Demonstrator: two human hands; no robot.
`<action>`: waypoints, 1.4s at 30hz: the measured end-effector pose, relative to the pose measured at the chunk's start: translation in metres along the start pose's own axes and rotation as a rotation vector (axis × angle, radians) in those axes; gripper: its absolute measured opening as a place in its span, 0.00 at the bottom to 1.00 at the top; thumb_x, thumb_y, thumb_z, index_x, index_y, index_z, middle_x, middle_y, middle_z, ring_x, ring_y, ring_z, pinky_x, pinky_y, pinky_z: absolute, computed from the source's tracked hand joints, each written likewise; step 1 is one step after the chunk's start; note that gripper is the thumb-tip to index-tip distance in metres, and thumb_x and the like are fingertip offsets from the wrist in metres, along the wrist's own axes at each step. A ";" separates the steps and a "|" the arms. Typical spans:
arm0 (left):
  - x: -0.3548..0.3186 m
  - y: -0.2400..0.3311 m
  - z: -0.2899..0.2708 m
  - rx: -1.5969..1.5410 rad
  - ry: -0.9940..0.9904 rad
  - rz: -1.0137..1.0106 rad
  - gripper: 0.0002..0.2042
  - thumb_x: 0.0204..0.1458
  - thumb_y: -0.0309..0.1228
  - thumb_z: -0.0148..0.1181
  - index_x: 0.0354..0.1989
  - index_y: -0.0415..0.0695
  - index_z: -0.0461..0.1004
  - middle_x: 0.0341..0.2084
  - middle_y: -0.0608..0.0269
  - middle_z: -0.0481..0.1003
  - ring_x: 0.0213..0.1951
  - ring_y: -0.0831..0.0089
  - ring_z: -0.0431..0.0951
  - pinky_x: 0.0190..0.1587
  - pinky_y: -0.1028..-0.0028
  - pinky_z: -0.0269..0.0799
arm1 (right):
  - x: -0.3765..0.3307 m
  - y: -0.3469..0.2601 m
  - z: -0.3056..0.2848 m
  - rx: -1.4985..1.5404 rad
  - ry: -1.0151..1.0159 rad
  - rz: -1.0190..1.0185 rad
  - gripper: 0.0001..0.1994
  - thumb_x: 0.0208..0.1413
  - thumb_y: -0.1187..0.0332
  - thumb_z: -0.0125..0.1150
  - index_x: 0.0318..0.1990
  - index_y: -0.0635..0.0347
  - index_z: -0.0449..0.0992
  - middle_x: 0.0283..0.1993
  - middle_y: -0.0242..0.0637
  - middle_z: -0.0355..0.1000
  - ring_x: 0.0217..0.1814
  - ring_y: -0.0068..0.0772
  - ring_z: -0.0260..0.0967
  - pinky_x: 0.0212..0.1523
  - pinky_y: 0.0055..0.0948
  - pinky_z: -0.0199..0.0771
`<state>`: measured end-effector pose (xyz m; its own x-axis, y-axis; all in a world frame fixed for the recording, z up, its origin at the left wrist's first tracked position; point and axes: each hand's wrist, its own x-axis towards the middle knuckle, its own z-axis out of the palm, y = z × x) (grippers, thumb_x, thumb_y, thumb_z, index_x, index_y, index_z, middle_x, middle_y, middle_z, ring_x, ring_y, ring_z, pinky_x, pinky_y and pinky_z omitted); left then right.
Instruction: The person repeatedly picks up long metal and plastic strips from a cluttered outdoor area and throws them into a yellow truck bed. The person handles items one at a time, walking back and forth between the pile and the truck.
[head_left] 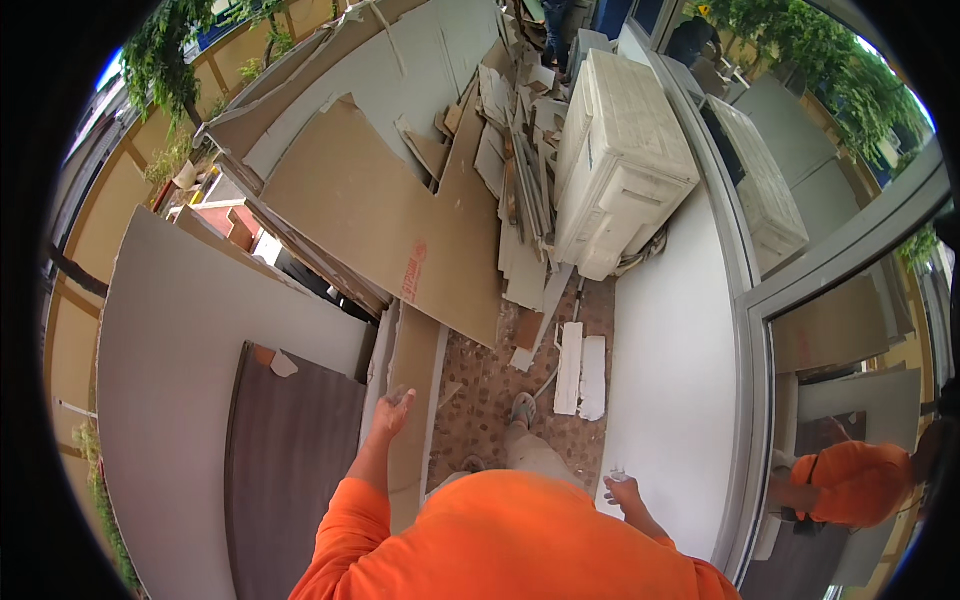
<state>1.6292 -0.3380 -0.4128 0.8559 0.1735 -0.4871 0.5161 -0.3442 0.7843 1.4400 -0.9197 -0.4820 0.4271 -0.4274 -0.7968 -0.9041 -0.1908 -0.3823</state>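
Note:
My left hand (396, 408) is stretched forward over a narrow brown board (413, 365), its fingers partly spread with nothing visible in them. Whether it touches the board I cannot tell. Beside it on the left lean a dark grey wood-grain panel (295, 430) and a large pale sheet (165, 330). My right hand (622, 492) hangs by the white ledge (665, 400), fingers loosely apart; I make out nothing held. Ahead of my left hand, a big brown plasterboard sheet (370, 215) with a notch cut out leans at a slant.
Broken board strips (520, 190) lie heaped ahead, beside a dusty white outdoor air-conditioner unit (625, 160). Two white pieces (580, 370) lie on the speckled floor (480, 400) near my foot. Framed glass (850, 300) runs along the right. Another person (556, 35) stands far ahead.

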 end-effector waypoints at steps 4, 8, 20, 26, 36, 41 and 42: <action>0.025 -0.003 0.020 -0.010 0.057 -0.069 0.36 0.60 0.51 0.60 0.65 0.31 0.67 0.57 0.35 0.74 0.60 0.55 0.75 0.59 0.67 0.70 | 0.085 -0.096 -0.002 -0.187 -0.028 -0.118 0.27 0.51 0.58 0.72 0.55 0.67 0.78 0.45 0.51 0.81 0.39 0.41 0.82 0.39 0.35 0.82; 0.017 -0.038 0.035 0.177 -0.090 -0.445 0.40 0.59 0.59 0.54 0.66 0.32 0.66 0.60 0.37 0.72 0.64 0.48 0.71 0.67 0.64 0.63 | 0.150 -0.207 -0.004 -0.319 -0.007 -0.310 0.24 0.57 0.59 0.69 0.57 0.64 0.77 0.38 0.42 0.80 0.31 0.31 0.79 0.25 0.30 0.78; 0.157 -0.031 0.035 -0.272 0.240 -0.648 0.25 0.57 0.49 0.61 0.46 0.33 0.76 0.31 0.55 0.82 0.40 0.54 0.83 0.33 0.57 0.79 | 0.192 -0.468 0.013 -0.460 -0.105 -0.275 0.28 0.56 0.56 0.71 0.60 0.62 0.76 0.36 0.43 0.80 0.30 0.32 0.78 0.31 0.32 0.80; 0.260 0.039 0.003 -0.212 0.123 -0.373 0.33 0.58 0.52 0.61 0.58 0.31 0.72 0.46 0.45 0.77 0.50 0.58 0.77 0.48 0.63 0.73 | 0.198 -0.559 0.043 -0.340 -0.162 -0.282 0.29 0.58 0.57 0.69 0.63 0.64 0.72 0.48 0.45 0.79 0.36 0.34 0.80 0.31 0.30 0.79; 0.299 0.180 -0.001 -0.193 0.134 -0.149 0.29 0.60 0.47 0.60 0.57 0.29 0.73 0.49 0.37 0.78 0.54 0.50 0.79 0.57 0.63 0.71 | 0.277 -0.719 0.088 -0.383 -0.131 -0.374 0.27 0.58 0.49 0.66 0.53 0.66 0.80 0.40 0.44 0.82 0.39 0.35 0.79 0.43 0.35 0.77; 0.377 0.281 0.023 0.159 0.248 0.067 0.25 0.53 0.37 0.67 0.55 0.33 0.74 0.47 0.40 0.78 0.51 0.47 0.78 0.57 0.58 0.71 | 0.400 -0.787 0.148 -0.307 -0.091 -0.278 0.29 0.61 0.45 0.61 0.48 0.68 0.79 0.42 0.49 0.78 0.43 0.45 0.76 0.45 0.38 0.74; 0.401 0.300 0.027 0.260 0.272 0.198 0.25 0.51 0.35 0.69 0.55 0.33 0.74 0.47 0.40 0.77 0.52 0.46 0.77 0.57 0.57 0.71 | 0.432 -0.799 0.173 -0.263 -0.063 -0.292 0.28 0.60 0.45 0.63 0.44 0.69 0.78 0.37 0.44 0.76 0.35 0.39 0.74 0.36 0.37 0.75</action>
<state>2.1265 -0.3966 -0.3831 0.9330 0.3056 -0.1900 0.3452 -0.6109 0.7125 2.3492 -0.7995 -0.6018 0.6592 -0.2685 -0.7024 -0.7132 -0.5193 -0.4708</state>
